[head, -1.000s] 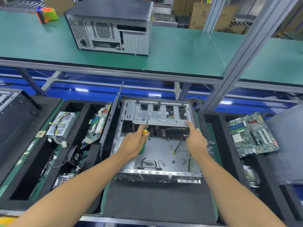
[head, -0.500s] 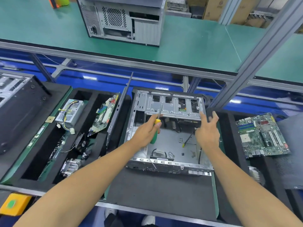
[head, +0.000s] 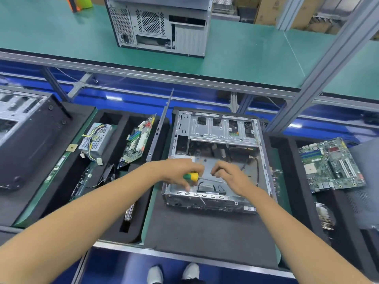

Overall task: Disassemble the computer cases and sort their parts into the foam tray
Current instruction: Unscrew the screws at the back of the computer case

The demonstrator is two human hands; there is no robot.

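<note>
**A:** Why does the left hand [head: 180,173] hold the screwdriver [head: 191,176] lying sideways instead of pointing down?

**B:** Its fingers are curled round the green-and-yellow handle, and the thin shaft runs across toward the right hand [head: 231,177]. That looks like a carrying or passing grip, not a driving one. The tip is not visibly seated on any screw.

**A:** And the right hand?

**B:** It hovers just beside the left, fingers bent inward with the tips drawn together near the shaft. Whether it pinches the shaft, a loose screw or nothing is too small to tell.

**A:** Where is the computer case [head: 217,160]?

**B:** Directly under both hands, lying on its side with the open face up, on a dark foam pad. Laid flat like that it gives reach to the floor of the shell, where cables [head: 207,186] sit just nearer the person than the fingers.

**A:** And the parts already out?

**B:** Out beyond the left hand the foam tray [head: 123,119] holds a power supply [head: 95,140] and a circuit board [head: 138,140] leaning on edge in its slot, probably so that the slot keeps it upright. Between that tray and the case a side panel [head: 159,128] stands on edge. Past the right hand another board [head: 331,163] lies flat.

**A:** Anything further off?

**B:** A second, closed case [head: 160,25] waits on the green counter [head: 246,58] well beyond both hands.
</note>
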